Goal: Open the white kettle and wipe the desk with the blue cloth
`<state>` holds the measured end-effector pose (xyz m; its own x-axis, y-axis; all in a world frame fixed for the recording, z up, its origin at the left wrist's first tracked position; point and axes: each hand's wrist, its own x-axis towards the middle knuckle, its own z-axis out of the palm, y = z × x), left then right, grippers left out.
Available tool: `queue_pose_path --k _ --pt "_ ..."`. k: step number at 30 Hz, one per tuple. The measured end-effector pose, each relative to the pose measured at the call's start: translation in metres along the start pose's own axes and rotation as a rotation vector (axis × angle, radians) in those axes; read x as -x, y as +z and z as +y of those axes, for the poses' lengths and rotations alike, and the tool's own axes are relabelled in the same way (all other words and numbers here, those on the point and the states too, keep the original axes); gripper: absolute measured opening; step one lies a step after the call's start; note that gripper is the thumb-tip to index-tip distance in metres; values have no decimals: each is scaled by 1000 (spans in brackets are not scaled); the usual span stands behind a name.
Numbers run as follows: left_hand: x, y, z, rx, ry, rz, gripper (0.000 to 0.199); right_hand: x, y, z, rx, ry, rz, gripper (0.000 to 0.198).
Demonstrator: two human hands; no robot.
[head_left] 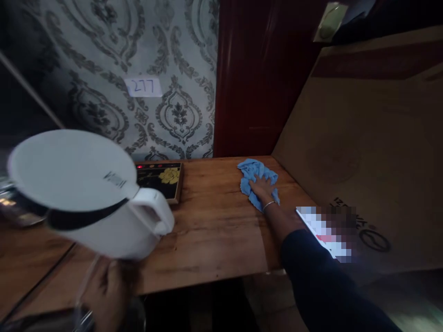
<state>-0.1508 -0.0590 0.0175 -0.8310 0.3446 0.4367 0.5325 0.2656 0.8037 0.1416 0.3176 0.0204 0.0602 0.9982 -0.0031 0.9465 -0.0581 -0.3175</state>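
Observation:
My right hand [262, 188] presses down on a crumpled blue cloth [249, 171] on the wooden counter [211, 221], and a thin bangle circles its wrist. At the lower left, my left hand [107, 295] is at the counter's front edge, its fingers curled. A clear, blurred shape runs beside those fingers; what they hold cannot be made out. Just above that hand is a large white jug [114, 235] with a broad pale top and a handle [154, 210] pointing right. The jug hides part of what lies behind it.
Behind the jug lies a black induction cooktop [159, 180] with a gold flower and a red light. A shiny metal vessel [24, 210] stands at far left, near a dark cord [41, 279]. A tall cardboard box [363, 138] borders the right side, with a lit, blurred-out screen [321, 233] beside my forearm.

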Motion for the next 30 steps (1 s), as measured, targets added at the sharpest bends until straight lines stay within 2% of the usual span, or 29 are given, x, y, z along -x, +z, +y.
queue_pose_path --k 3,6,8,12,15,17,19,21,23,24,27,30 --pt "3 0 -1 10 103 -4 29 58 12 -35 29 -211 -66 58" --pt "5 1 -2 18 134 19 31 132 21 -66 43 -489 -159 59" --pt "6 0 -3 26 139 18 31 184 25 -76 6 -628 -194 58" --pt "6 -1 -3 41 119 1 30 269 28 -65 -141 -888 -224 51" --pt "5 -2 -1 41 145 7 29 290 20 -42 -253 -1044 -221 38" --pt "4 -2 0 49 158 14 28 281 6 -24 -277 -1030 -196 33" --pt "3 -2 0 63 158 7 28 260 -13 -3 -277 -935 -120 35" --pt "3 -2 1 83 162 -5 28 236 -32 19 -264 -813 -10 39" --pt "3 -2 2 89 159 -9 28 214 -44 40 -198 -639 100 44" --pt "3 -2 3 88 147 -9 28 206 -46 48 -144 -536 112 50" --pt "3 -3 3 84 114 -6 27 186 -39 57 2 -272 -2 74" --pt "2 -3 3 71 142 -8 27 175 -23 38 35 -221 -104 81"
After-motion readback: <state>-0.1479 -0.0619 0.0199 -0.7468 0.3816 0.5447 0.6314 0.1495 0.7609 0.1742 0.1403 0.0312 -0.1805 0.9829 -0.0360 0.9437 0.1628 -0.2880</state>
